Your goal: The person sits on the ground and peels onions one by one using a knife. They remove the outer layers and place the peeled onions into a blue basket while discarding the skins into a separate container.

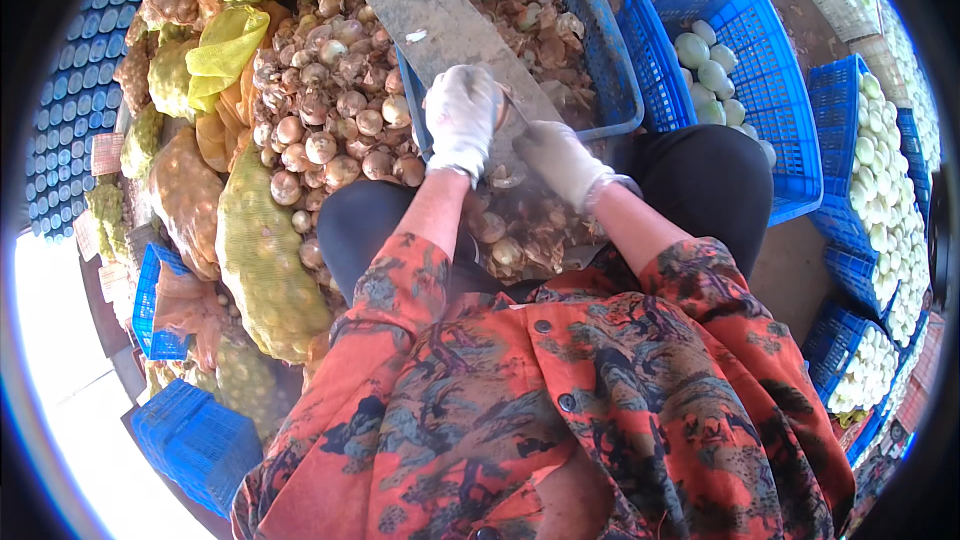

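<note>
My left hand [460, 120], in a white glove, grips an onion [500, 106] over a worn board [450, 22]. The onion is mostly hidden by the fingers. Close on its right, my right hand [559, 161], gloved too, is closed on a knife [516, 106] whose thin blade points at the onion. The board slants across a blue plastic crate [628, 67] holding onion skins [540, 22]. Unpeeled onions [321, 148] are heaped left of the board, and more onions and skins lie between my knees below it.
A blue crate [780, 90] with peeled onions [711, 75] stands by my right knee. Full crates of peeled onions [874, 165] are stacked at the far right. Mesh sacks of onions [262, 262] lie at the left, with blue crates [196, 442] at lower left.
</note>
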### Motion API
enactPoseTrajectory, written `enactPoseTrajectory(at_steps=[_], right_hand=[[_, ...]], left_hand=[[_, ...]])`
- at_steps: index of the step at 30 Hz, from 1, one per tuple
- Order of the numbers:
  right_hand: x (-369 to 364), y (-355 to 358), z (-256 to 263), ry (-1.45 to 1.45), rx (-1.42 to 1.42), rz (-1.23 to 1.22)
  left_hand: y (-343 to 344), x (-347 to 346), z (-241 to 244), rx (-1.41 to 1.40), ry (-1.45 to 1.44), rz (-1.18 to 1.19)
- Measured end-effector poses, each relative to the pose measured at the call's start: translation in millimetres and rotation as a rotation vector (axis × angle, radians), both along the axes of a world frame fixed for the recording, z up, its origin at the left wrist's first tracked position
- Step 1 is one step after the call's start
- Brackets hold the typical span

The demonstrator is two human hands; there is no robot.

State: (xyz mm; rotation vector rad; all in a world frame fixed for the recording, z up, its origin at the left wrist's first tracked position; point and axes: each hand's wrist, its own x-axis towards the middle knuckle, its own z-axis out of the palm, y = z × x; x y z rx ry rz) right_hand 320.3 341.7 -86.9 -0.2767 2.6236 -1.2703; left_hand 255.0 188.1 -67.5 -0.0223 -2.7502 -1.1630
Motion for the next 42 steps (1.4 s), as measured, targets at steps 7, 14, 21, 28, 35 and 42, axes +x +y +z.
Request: enactPoseTrajectory(at_steps=[7, 14, 21, 28, 35, 42], right_hand=[[-8, -16, 13, -0.095, 0.008, -0.107], [-15, -11, 13, -0.137, -0.003, -0.085], [-27, 10, 15, -0.721, -0.561, -0.109], [-27, -5, 28, -0.232, -0.540, -0.395], [-46, -31, 33, -0.096, -0.169, -0.243], [-49, -32, 23, -0.068, -0.123, -0.326]], left_hand=[[-29, -45, -7, 0.349, -0.307, 0.145], [-36, -53, -27, 0.309, -0.273, 0.122], [-33, -50, -16, 0.329, -0.287, 0.108], [-30, -27, 6, 0.401, -0.225, 0.045], [-39, -18, 0, 0.437, -0.137, 0.002], [-34, -18, -4, 0.263, -0.069, -0.015]])
